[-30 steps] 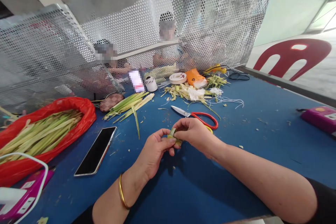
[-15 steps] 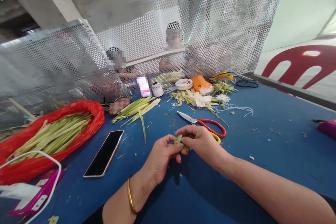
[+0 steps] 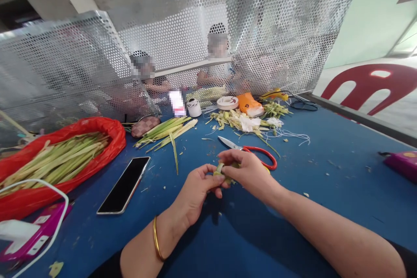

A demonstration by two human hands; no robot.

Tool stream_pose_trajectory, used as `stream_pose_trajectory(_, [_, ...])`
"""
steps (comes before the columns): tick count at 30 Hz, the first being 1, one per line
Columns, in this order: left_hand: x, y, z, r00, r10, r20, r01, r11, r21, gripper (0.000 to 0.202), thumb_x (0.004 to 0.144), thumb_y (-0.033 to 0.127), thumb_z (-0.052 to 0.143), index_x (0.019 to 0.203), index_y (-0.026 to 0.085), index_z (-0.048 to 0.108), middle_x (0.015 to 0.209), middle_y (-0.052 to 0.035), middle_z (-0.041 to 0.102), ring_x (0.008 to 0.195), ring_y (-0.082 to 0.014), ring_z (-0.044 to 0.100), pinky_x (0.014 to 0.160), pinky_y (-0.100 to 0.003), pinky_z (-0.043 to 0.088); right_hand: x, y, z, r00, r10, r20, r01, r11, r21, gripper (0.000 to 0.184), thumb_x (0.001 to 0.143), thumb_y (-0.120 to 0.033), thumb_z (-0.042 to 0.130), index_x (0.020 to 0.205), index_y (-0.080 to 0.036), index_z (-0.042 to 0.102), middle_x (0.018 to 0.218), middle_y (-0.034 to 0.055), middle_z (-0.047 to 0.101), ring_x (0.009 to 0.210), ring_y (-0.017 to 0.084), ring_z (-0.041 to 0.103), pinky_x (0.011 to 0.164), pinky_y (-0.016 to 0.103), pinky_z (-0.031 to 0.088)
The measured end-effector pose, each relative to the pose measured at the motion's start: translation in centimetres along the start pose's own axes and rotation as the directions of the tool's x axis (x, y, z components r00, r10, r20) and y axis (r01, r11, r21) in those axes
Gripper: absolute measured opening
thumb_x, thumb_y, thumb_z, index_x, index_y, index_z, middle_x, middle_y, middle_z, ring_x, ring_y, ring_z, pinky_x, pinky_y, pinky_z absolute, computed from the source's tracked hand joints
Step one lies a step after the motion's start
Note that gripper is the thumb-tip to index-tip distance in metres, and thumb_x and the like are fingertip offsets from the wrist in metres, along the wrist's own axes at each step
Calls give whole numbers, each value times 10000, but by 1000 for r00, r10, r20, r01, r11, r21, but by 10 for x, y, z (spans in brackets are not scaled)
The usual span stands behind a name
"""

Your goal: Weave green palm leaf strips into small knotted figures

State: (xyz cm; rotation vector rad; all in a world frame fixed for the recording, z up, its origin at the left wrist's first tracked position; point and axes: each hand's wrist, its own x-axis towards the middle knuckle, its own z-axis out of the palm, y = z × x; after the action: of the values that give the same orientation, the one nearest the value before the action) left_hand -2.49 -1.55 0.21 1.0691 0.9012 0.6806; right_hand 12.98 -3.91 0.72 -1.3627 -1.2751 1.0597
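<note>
The small folded strip of pale green leaf (image 3: 221, 171) sits at frame centre, lying roughly left to right. Our left hand (image 3: 195, 189) pinches its left end, our right hand (image 3: 249, 170) its right, both equally near; red-handled steel scissors (image 3: 244, 149) lie just behind.

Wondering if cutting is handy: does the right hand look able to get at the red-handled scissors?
Probably yes: the scissors lie just beyond the right hand with nothing between, though that hand now pinches a green leaf strip.
</note>
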Motion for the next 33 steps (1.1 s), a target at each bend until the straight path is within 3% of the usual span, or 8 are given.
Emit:
stream_pose_trajectory(3, [3,2,-4,999,-1,-40,-3,995,-103,248,696,226,762,831,124,582,678,-27,669,539,-58,527,534,-166,386,3,-7,-14,989,-138,-61,131,985,-110,538,623,-310,760,1133,-197,632,1116,85,652,1023,240,610,863,347,490])
stream_pose_trajectory(5, [4,4,-6,998,13,-60,-22,988,-151,252,702,224,763,852,117,591,679,-22,662,552,-56,531,561,-168,399,4,-11,-23,979,-185,-79,170,970,-172,584,601,-368,786,1137,-195,634,1067,73,641,992,233,597,859,349,476])
stream_pose_trajectory(9, [3,4,-6,994,15,-107,-38,975,-217,230,710,214,759,842,122,594,656,-12,651,548,-59,530,651,-208,445,6,-13,-30,994,-101,50,106,988,-109,408,692,-410,712,1015,-167,662,736,0,605,662,159,574,614,289,457])
stream_pose_trajectory(11, [3,4,-6,993,6,-116,-34,969,-244,208,710,198,754,824,123,597,655,-11,647,559,-65,536,681,-223,457,6,-11,-28,993,-85,85,86,996,-7,329,733,-379,678,980,-163,660,690,-10,612,611,141,569,591,272,447])
stream_pose_trajectory(16, [4,3,-7,995,-8,-95,-19,959,-283,157,723,173,732,801,122,606,641,-3,638,515,-51,507,695,-235,463,3,-5,-16,985,-126,-117,139,985,103,238,759,-352,679,924,-180,665,730,2,659,620,131,588,633,264,465])
stream_pose_trajectory(20, [6,1,-7,996,-13,-85,-12,957,-291,154,728,165,716,823,122,602,666,-12,654,511,-48,507,645,-216,446,1,-4,-13,984,-139,-108,148,986,74,191,736,-348,699,828,-181,701,740,17,676,633,139,570,617,260,450])
stream_pose_trajectory(26, [3,2,-2,993,10,-117,-32,982,-185,193,716,165,711,840,126,568,651,-29,663,516,-63,514,524,-182,387,-5,-7,-8,985,-149,-87,149,989,-2,190,752,-357,682,738,-169,655,643,-5,610,596,124,511,561,243,392])
stream_pose_trajectory(33, [1,1,4,976,103,-194,-96,994,46,245,732,131,657,935,145,520,629,-16,681,426,-79,507,493,-213,402,-7,4,0,993,-99,-56,100,995,17,172,769,-339,654,813,-173,667,657,-3,627,541,112,498,524,244,396])
